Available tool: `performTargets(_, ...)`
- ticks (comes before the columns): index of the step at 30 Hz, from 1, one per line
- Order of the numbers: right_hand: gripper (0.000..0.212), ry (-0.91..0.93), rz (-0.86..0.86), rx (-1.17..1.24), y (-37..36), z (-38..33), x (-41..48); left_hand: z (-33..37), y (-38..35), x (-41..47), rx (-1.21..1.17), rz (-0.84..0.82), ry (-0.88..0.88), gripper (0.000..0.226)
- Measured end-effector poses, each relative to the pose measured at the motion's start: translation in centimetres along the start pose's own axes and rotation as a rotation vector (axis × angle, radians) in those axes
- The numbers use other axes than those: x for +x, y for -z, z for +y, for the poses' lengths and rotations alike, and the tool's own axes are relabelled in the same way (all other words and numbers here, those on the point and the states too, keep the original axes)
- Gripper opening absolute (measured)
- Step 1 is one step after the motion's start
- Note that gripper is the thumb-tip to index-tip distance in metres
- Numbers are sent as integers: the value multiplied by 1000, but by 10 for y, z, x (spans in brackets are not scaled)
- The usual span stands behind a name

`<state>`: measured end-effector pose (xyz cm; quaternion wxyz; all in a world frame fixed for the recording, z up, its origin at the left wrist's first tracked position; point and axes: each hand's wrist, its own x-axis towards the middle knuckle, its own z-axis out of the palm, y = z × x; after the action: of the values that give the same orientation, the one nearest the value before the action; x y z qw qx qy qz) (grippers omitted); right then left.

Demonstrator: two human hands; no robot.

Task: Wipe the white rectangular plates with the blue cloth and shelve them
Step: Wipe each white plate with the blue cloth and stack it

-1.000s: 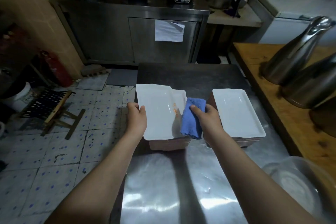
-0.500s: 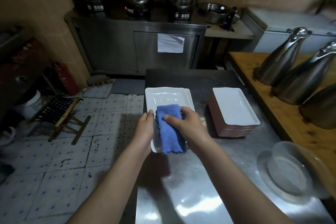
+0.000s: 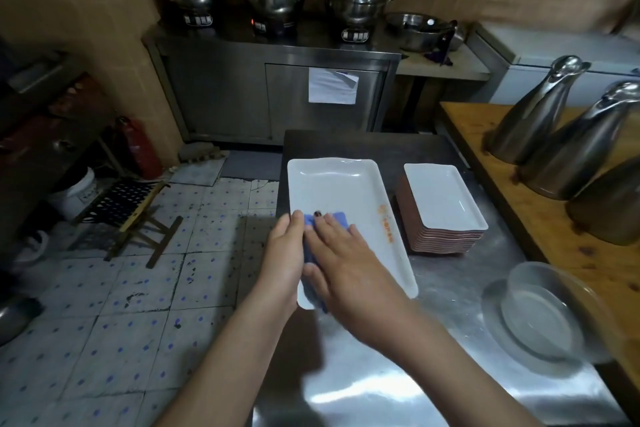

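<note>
gripping the white plate (image 3: 339, 191) by its left rim with the left grip (image 3: 285, 253), fingers wrapped at the edge; pressing the blue cloth (image 3: 337, 218) flat on the plate's near left part under the right grip (image 3: 346, 263), fingers straight, nothing pinched. plate over the left edge of the steel surface (image 3: 450, 288), orange print (image 3: 386, 222) along its right rim. just beside it to the right, a stack of white plates (image 3: 440, 198) resting on the surface; nearer, a clear bowl (image 3: 540, 315); steel jugs (image 3: 533, 114) well apart at far right
</note>
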<state>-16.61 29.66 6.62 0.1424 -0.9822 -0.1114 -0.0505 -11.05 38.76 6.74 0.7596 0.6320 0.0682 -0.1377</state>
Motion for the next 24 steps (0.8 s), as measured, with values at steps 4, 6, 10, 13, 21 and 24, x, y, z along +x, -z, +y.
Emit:
performTargets(4, 56, 71, -69, 108, 5, 11, -8, 3, -12, -17, 41, 2, -2, 33)
performTargets(6, 55, 70, -85, 144, 16, 28, -1, 0, -19, -25, 86, 12, -4, 28)
performTargets(10, 54, -22, -56, 27, 32, 60, 10, -11, -32, -41, 118, -23, 41, 25)
performTargets(13, 57, -102, -41, -16, 31, 68, -8, -15, -38, -49, 147, 20, 48, 32)
performTargets(21, 56, 155, -124, 238, 40, 53, -45, -18, -55, -52, 110, 42, 19, 28)
performTargets(24, 57, 108, -27, 78, 47, 71, -16, -25, -65, -52, 138, -18, -35, 24)
